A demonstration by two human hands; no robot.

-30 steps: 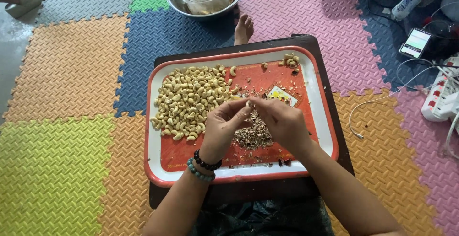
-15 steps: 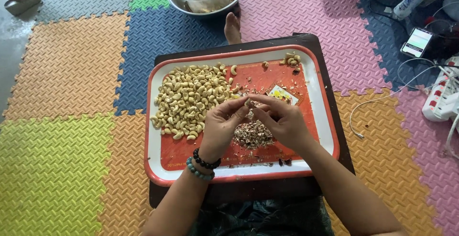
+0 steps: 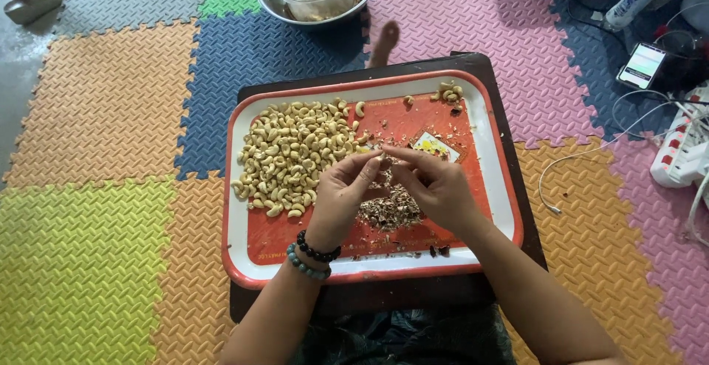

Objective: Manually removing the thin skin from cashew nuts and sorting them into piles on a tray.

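Barely shifted since earlier, left hand [image 3: 341, 191] and right hand [image 3: 436, 184] pinch one cashew [image 3: 383, 159] over the skin pile [image 3: 389, 210], catching peelings.

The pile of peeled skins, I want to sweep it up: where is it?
Head view: the skins pile lies mid-tray, right of the cashew heap, under both hands.

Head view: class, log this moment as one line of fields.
left hand: pinching nut | right hand: fingertips on same nut | below: husk pile | tray: cashews heaped left
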